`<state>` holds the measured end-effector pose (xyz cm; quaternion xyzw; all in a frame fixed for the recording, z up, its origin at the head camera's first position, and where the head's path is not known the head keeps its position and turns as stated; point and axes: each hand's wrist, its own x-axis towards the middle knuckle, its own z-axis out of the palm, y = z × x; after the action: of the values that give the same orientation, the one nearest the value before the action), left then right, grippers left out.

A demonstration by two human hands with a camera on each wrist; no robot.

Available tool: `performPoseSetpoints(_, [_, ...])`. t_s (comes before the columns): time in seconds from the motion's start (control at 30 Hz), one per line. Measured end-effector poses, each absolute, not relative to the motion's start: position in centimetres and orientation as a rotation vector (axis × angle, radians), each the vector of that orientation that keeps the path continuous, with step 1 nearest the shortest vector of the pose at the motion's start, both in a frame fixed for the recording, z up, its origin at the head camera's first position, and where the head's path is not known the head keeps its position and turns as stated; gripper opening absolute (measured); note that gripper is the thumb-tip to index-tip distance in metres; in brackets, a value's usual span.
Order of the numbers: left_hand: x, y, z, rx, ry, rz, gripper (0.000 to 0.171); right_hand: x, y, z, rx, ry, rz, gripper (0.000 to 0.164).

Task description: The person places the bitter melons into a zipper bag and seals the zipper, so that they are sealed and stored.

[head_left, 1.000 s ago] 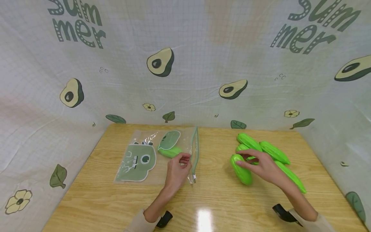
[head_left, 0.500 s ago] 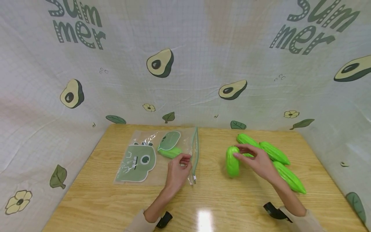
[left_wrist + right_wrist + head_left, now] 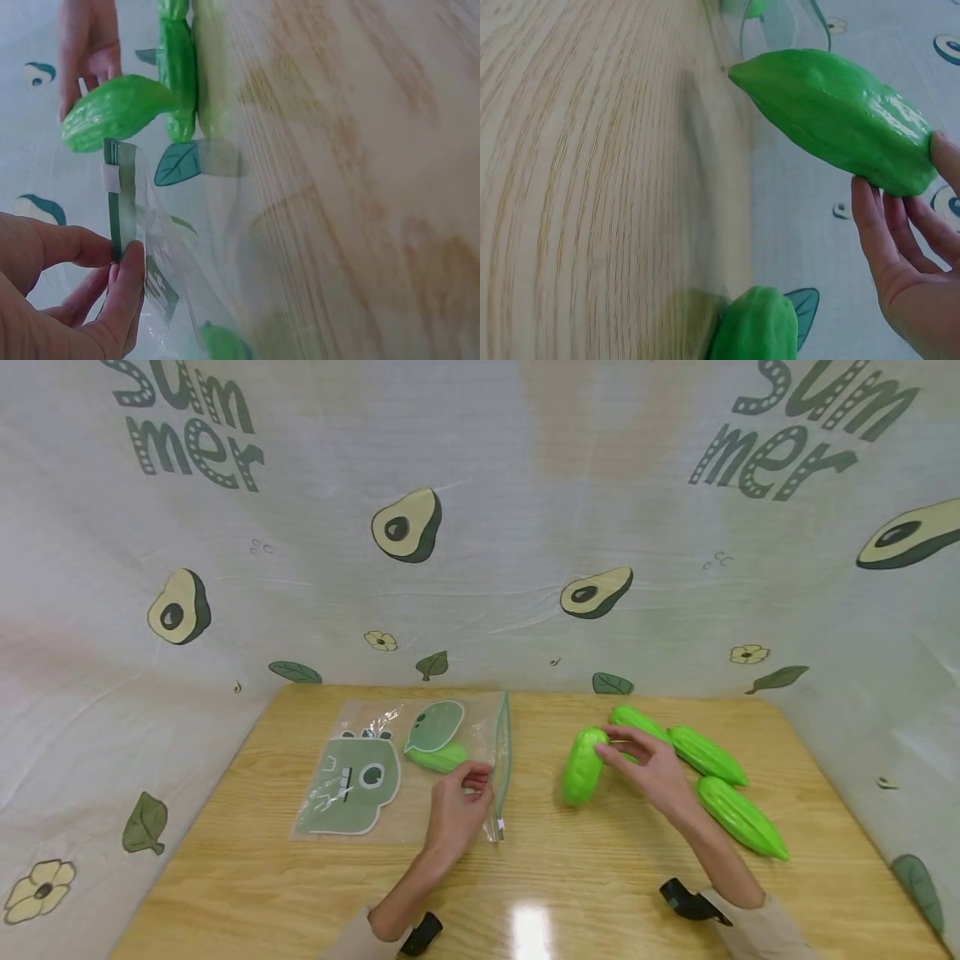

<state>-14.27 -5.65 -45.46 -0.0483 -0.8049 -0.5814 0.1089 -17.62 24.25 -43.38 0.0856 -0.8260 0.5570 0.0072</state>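
Observation:
My right hand (image 3: 654,772) pinches one end of a bright green, ridged gourd (image 3: 582,767) between thumb and fingers. In the right wrist view the gourd (image 3: 840,112) hangs clear of the tabletop, its pointed end away from the hand. A clear zip bag (image 3: 442,814) printed with green cartoon monsters lies flat at the left. My left hand (image 3: 459,806) pinches the bag's edge near its mouth; the left wrist view shows thumb and fingers on the green zip strip (image 3: 115,202) below a white slider (image 3: 110,178). Another gourd (image 3: 441,757) lies inside the bag, partly behind the print.
Several more green gourds (image 3: 705,753) lie at the right of the wooden table (image 3: 570,893), one partly hidden by the right hand. A printed cloth (image 3: 480,527) hangs behind the table and along both sides.
My right hand has lifted the gourd off the pile and carried it left, toward the bag, turning it as it moves. The left hand stays at the bag's edge.

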Motion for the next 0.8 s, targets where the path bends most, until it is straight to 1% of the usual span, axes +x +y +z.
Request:
performPoseSetpoints(0.5, [-14.3,-5.8,-45.4,-0.11,-2.401,-1.711,0.02,-18.6,22.7,-43.5,0.163,-2.364,1.984,0.051])
performPoseSetpoints(0.8, [-14.3,-5.7,-45.4,-0.104,-2.417,-1.705,0.019,-19.1,21.9,-44.1,0.173,-2.208,2.151,0.051])
